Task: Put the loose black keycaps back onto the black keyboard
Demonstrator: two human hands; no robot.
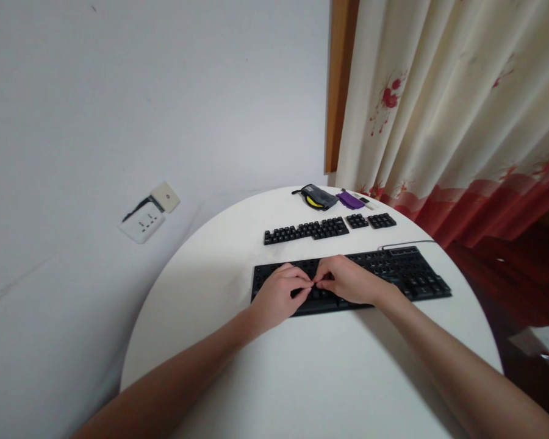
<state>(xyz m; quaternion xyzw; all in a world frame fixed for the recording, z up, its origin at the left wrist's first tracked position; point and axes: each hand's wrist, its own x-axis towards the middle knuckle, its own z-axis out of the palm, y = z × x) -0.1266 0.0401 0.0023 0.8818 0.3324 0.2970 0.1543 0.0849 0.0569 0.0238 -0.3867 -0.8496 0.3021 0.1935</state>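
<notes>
While the keyboard (396, 267) lies beneath them, the left hand (281, 294) and right hand (348, 280) nearly meet, fingers curled, any pinch indiscernible; beyond, a grey pouch (321, 196) shows yellow, contents unclear.

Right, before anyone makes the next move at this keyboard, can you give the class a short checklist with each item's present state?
1. Keyboard resting on the table: ok.
2. Left hand and right hand both at the keyboard: ok, close together on its left part.
3. Anything pinched in either grip: cannot tell, too small and hidden.
4. All keycaps on the keyboard: not ok, several groups lie behind it.
5. Gray pouch and purple pouch apart from the keycaps: ok.
6. Cable away from both hands: ok.
</notes>
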